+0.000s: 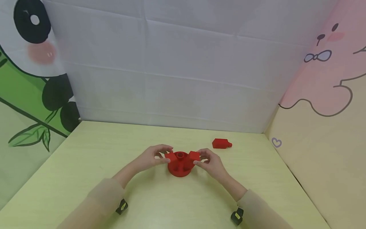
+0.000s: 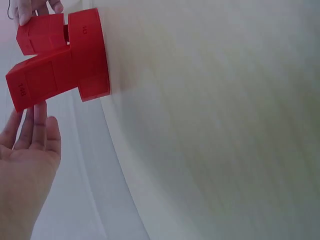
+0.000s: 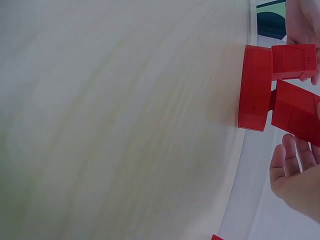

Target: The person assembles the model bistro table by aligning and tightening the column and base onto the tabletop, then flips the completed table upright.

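Observation:
A round red base [image 1: 179, 172] with a hollow post in its middle stands on the table. Two red blocks with angular sides rise out of it, one left and one right, each leaning outward. My left hand [image 1: 148, 157] pinches the left red block [image 1: 171, 157] between thumb and fingers. On the other side my right hand [image 1: 211, 163] pinches the right red block [image 1: 194, 156] the same way. Close up in the left wrist view, the left block carries a stamped number and meets the base at a slant. A short neck links the right block [image 3: 295, 110] to the base in the right wrist view.
A third red block [image 1: 220, 143] with a small knob at one end lies on its side, behind and right of the base. A pale wooden tabletop [image 1: 177, 203] ends at a white cloth wall [image 1: 183, 79]. Side panels with cartoon drawings flank it.

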